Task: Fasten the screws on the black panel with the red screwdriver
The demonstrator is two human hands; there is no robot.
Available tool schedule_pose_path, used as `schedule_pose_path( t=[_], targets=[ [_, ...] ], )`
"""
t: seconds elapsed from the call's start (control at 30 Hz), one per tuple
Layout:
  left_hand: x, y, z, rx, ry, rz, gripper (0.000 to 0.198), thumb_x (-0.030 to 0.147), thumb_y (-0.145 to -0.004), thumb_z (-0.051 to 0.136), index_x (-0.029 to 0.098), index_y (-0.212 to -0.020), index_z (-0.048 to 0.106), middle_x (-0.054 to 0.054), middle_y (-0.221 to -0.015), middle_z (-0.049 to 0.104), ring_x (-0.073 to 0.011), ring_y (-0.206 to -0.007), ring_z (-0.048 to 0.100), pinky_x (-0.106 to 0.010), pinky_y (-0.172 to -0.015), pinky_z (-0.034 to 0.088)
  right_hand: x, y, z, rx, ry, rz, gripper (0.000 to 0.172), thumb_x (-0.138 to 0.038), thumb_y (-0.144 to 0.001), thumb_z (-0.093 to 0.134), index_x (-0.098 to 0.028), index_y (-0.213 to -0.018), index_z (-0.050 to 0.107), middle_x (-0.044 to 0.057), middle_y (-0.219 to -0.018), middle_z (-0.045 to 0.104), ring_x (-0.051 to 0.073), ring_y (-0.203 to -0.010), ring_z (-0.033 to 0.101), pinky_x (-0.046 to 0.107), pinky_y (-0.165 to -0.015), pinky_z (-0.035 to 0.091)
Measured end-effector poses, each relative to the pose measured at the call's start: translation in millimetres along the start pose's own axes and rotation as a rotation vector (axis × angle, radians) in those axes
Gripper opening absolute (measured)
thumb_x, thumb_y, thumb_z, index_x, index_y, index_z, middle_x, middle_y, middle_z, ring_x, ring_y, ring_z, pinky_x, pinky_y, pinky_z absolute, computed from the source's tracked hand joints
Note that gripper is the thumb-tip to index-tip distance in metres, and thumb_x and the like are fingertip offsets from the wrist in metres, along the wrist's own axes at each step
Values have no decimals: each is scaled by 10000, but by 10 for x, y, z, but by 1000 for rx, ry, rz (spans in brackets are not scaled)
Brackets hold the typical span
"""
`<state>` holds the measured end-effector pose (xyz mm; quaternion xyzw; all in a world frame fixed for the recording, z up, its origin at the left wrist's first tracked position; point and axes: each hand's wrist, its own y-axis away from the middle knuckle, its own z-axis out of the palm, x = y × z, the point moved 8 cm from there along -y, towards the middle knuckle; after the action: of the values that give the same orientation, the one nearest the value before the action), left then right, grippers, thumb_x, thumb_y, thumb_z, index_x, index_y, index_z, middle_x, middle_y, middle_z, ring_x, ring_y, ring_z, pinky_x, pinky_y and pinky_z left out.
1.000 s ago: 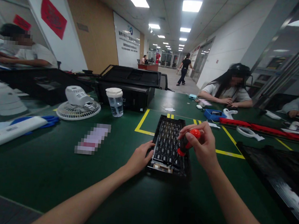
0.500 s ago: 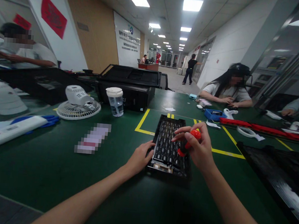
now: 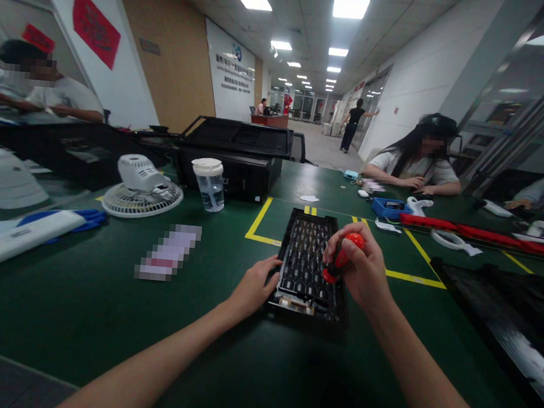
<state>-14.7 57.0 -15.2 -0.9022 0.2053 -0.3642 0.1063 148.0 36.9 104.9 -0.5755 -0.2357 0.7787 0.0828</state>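
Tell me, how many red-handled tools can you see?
1: the red-handled tool, held in the person's right hand over the black tray, whose left edge the left hand touches. Others could be hidden from this view.

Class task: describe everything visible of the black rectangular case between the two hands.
The black rectangular, plastic-looking case lies open side up on the green tabletop, its long sides running away from the person. Inside its rim sit rows of glossy dark cells; a pale strip shows at the near end. The left hand's fingers touch its left edge. The right hand holds a red-and-black screwdriver-like tool over its right side; whether the tip touches is hidden.
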Motion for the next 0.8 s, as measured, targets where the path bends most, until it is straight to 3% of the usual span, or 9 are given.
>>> schedule_pose_path(
  t=[0.07, 0.23, 0.8],
  targets=[
    [-3, 0, 4, 2, 0, 2, 300, 268, -869, 404, 193, -1126, 539, -72, -1271, 510, -190, -1185, 459, -375, -1016, 352, -8, 1, 23, -23, -58, 11, 81, -278, -819, 460, -201, -839, 475, -8, -667, 552, 134, -562, 523, 281, -558, 407],
    [17, -6, -3, 8, -5, 20, 289, 251, -862, 411, 191, -1110, 548, -71, -1256, 525, -184, -1180, 466, -358, -1019, 351, -28, 4, 52, -41, -119, 44, 268, -287, -869, 278, -178, -864, 522, 34, -694, 576, 159, -608, 540, 295, -585, 403],
    [31, -9, -1, -7, -12, -2, 293, 264, -868, 400, 197, -1117, 540, -75, -1279, 504, -191, -1192, 452, -382, -1025, 342, -53, 6, 22, -70, -64, 53, 247, -292, -857, 334, -164, -860, 545, 51, -758, 577, 168, -668, 556, 293, -623, 421]
  ],
)
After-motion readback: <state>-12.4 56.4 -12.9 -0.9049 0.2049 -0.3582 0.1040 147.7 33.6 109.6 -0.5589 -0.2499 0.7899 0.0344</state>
